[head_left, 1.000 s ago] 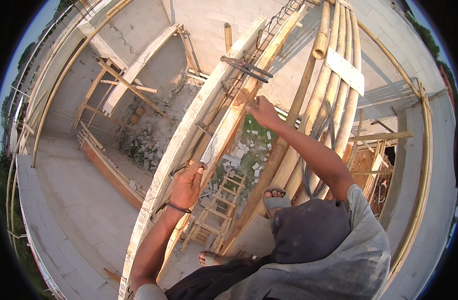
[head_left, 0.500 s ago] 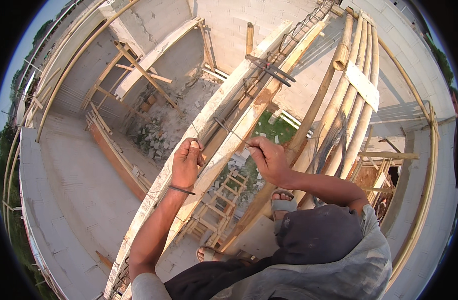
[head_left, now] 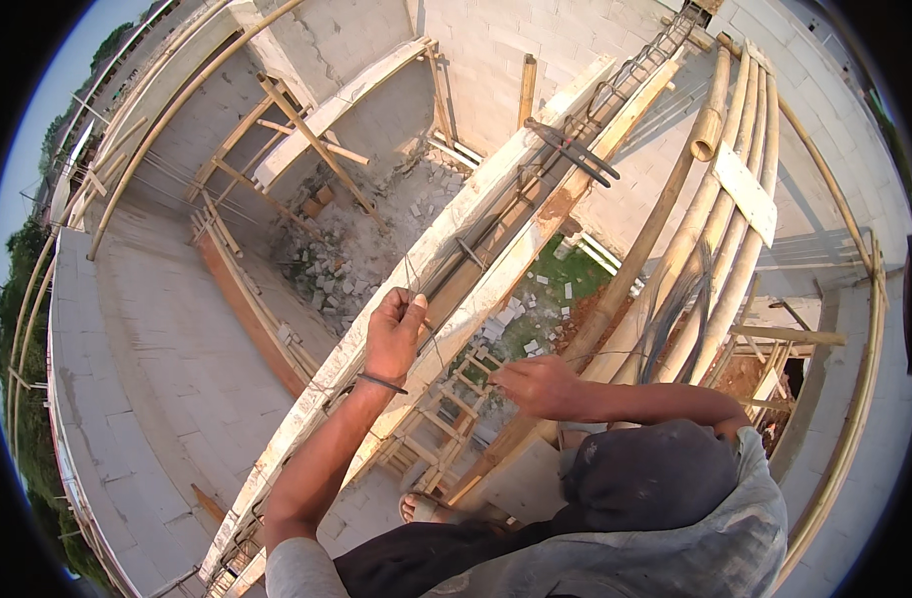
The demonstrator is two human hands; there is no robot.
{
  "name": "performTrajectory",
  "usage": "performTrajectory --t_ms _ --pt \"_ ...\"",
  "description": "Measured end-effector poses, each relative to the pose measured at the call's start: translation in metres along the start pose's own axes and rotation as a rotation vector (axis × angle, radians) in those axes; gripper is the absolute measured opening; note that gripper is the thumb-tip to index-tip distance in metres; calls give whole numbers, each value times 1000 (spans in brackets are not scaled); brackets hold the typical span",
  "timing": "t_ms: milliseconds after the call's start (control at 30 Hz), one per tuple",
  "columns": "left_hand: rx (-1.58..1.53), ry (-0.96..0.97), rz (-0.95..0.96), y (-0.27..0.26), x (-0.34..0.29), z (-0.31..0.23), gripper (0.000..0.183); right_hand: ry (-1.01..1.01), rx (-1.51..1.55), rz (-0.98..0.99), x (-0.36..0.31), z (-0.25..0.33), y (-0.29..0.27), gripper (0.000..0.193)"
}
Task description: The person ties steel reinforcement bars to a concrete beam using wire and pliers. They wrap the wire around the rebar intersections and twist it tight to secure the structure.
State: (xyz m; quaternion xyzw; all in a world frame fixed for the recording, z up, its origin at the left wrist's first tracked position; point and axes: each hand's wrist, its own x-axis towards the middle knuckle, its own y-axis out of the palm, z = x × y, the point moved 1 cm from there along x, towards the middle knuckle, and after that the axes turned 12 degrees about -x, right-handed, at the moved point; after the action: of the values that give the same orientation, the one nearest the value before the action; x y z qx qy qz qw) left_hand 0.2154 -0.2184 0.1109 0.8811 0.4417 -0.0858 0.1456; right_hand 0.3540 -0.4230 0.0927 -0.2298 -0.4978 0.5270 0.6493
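Note:
My left hand (head_left: 394,334) is raised over a long wooden beam form (head_left: 446,234) and pinches a thin wire (head_left: 431,334) between thumb and fingers. A dark band sits on that wrist. My right hand (head_left: 538,384) hovers lower and to the right, beside the form's outer board (head_left: 516,264), fingers curled. Whether it grips the wire's other end is too fine to see. Steel bars (head_left: 536,189) lie inside the form.
Bamboo poles (head_left: 715,229) with a dark wire bundle (head_left: 675,309) lean on the right. A wooden ladder (head_left: 446,424) and my bare foot (head_left: 421,508) show below. Rubble (head_left: 351,259) lies in the room beneath. Block walls and a concrete slab (head_left: 147,349) lie to the left.
My right hand has come down from the upper part of the form toward my body. My left hand rose onto the form and took the wire between its fingers.

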Motion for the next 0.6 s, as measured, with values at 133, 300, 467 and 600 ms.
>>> performTrajectory --t_ms 133,300,467,600 --pt "84 101 6 -9 -4 -4 23 40 -119 140 -4 -23 0 16" --pt "180 214 -140 -27 1 -10 30 -23 -424 82 2 -52 -23 20" --pt "211 149 -133 -26 -5 -1 31 22 -765 -27 20 -67 -60 27" --pt "137 33 -147 -15 -17 -2 30 88 -559 -227 46 -64 -79 21"
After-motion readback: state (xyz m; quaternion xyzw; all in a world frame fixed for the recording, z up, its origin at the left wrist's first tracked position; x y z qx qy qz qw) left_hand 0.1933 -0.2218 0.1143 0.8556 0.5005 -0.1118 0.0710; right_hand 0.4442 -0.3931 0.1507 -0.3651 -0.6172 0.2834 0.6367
